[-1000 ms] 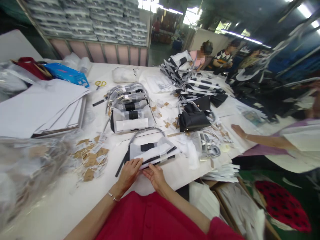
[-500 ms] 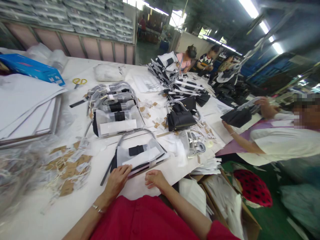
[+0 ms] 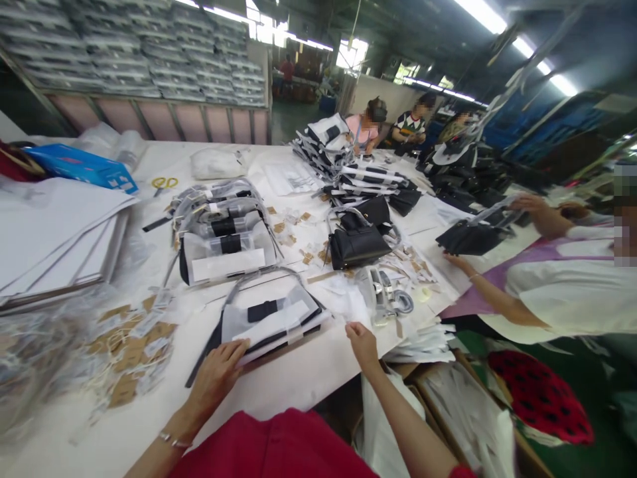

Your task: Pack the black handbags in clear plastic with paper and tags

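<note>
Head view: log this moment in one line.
left hand: on nearest wrapped bag | right hand: off that bag, near white sheets

Left hand (image 3: pixel 219 368) hides near-left corner of the black handbag padded with white paper (image 3: pixel 271 325); its thumb hidden, grip unclear. Right hand (image 3: pixel 364 345): contact with crumpled thin white sheets (image 3: pixel 348 300) unclear. Brown card tags (image 3: pixel 133 352): print too small. Crumpled clear plastic heap (image 3: pixel 24 362) blurred, cut by left edge. Co-worker in white sleeves (image 3: pixel 562 279) cut off right.
</note>
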A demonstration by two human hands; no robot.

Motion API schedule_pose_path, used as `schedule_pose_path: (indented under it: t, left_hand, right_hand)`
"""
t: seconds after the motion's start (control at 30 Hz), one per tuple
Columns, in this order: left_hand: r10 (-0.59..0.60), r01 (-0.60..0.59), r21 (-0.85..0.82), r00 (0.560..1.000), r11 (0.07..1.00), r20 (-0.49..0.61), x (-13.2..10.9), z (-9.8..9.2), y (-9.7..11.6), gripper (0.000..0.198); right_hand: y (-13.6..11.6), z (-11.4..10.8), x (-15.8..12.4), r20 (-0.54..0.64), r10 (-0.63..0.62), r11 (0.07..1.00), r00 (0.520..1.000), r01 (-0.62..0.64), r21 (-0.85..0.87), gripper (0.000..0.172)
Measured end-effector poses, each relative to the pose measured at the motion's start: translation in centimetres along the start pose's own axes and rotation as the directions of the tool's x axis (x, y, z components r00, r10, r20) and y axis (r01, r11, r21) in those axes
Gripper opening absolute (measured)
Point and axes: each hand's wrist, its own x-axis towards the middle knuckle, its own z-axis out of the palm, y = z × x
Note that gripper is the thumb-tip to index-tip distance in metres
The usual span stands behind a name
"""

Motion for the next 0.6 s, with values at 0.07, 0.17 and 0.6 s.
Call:
schedule_pose_path:
  t: [0.07,0.17,0.6]
  left_hand:
    - [-0.021,0.021,-0.001,1.000,1.000,-0.005,0.2,-0.4,0.3,0.042]
    - [-0.058,0.058,0.013,0.998,0.998,0.000,0.5,-1.0,0.8,0.040]
    - [-0.146,0.144,0.127,0.989,0.981,0.005,-0.1,-1.0,3.1,0.036]
  right_hand:
    - [-1.3,-0.3,2.3,0.050,-0.111,0.972,0.993,0.119,-0.202,0.026]
    - [-2.6,-0.1,5.4,0.183,-0.175,0.891,0.967,0.234,-0.388,0.018]
    - [0.1,2.3,9.4,0.258,-0.086,0.904,0.962,0.184,-0.385,0.013]
